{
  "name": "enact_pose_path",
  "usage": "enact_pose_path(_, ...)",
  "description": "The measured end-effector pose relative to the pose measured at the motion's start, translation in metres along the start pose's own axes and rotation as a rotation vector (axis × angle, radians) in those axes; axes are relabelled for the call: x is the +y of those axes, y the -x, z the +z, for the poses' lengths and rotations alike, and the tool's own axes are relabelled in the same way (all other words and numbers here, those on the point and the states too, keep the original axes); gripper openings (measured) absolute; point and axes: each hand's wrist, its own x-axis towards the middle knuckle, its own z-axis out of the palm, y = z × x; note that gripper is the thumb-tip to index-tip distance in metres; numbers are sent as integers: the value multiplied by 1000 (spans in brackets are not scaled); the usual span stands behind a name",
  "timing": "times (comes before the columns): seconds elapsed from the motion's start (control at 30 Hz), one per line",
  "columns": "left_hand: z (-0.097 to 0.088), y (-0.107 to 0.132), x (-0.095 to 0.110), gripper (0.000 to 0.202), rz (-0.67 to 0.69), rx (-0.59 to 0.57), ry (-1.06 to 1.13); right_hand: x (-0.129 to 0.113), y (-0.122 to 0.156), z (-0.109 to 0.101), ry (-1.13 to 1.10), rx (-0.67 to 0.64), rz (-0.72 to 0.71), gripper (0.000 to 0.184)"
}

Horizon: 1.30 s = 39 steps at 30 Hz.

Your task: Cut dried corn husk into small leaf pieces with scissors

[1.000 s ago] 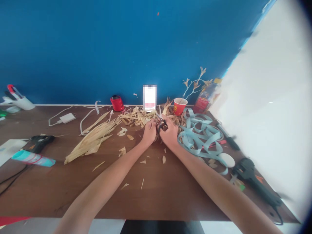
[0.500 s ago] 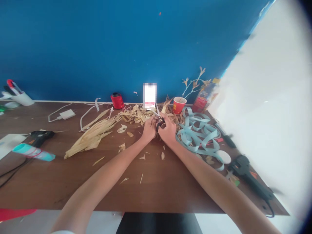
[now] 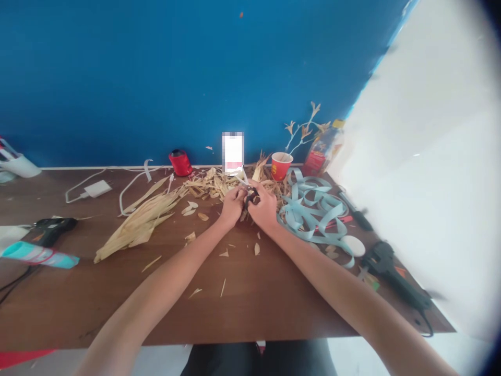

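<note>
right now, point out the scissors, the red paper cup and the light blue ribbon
Scissors (image 3: 246, 182), head view: where the blades meet.
Red paper cup (image 3: 282, 169), head view: front of the outer wall.
Light blue ribbon (image 3: 333, 213), head view: a loop in the tangle.

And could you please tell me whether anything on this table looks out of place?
Dry, husk-like scraps lie scattered across the table outside the main pile, and the blue ribbon sprawls in a loose tangle.
</note>
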Motion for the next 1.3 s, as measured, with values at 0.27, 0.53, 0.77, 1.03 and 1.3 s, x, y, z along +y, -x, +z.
enact_pose_path(0.27,0,-2,4,21,5,-18,-27,1,-1,2,-13,30,10,50)
enact_pose_path(0.53,4,-1,11,24,-6,29,-32,0,-3,0,-42,37,22,47)
enact_pose_path(0.77,4,0,9,25,-92,49,-18,1,-3,0,-41,24,20,48)
enact_pose_path(1.03,4,-2,5,27,-17,42,-65,-1,-5,0,-27,-10,52,50)
enact_pose_path(1.3,3,-1,4,27,7,35,-90,0,-4,-1,-56,-13,42,50)
